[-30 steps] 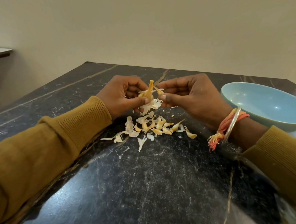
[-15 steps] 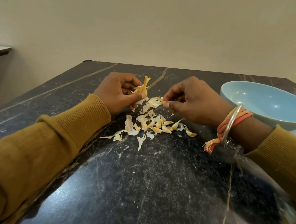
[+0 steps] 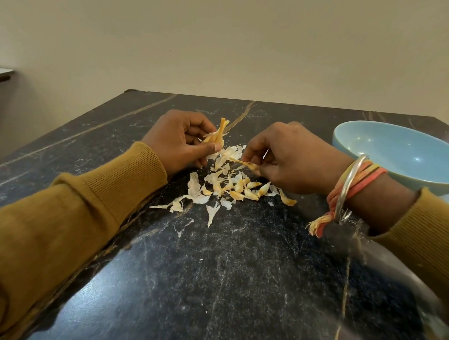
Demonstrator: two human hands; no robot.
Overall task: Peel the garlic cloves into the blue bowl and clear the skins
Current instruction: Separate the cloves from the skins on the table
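- The left hand (image 3: 183, 141) has its fingers and thumb curled round a small yellow-tan garlic remnant (image 3: 218, 135) with a dry stalk tuft, held just above the dark, pale-veined stone tabletop (image 3: 211, 287).
- The right hand (image 3: 292, 161) pinches a thin, pale yellow sliver (image 3: 246, 163) between thumb and fingertips. We cannot tell whether it is a slim clove or a strip of skin.
- Between the hands and just nearer to us lies a loose heap (image 3: 230, 188) of white papery skins and small yellowish cloves, all touching on the table.
- The round pale-blue ceramic bowl (image 3: 427, 182) stands to the right, beyond the right wrist and apart from the heap. We see no cloves in the part of its inside that shows.
- We judge the cloves light, firm and a little slick once bare. A fingertip pinch across the fat middle should hold better than one at the tapered tip.
- We judge the skins almost weightless, brittle and likely to drift or cling. Sweeping them together with the edge of a flat hand should suit them better than picking up each flake.
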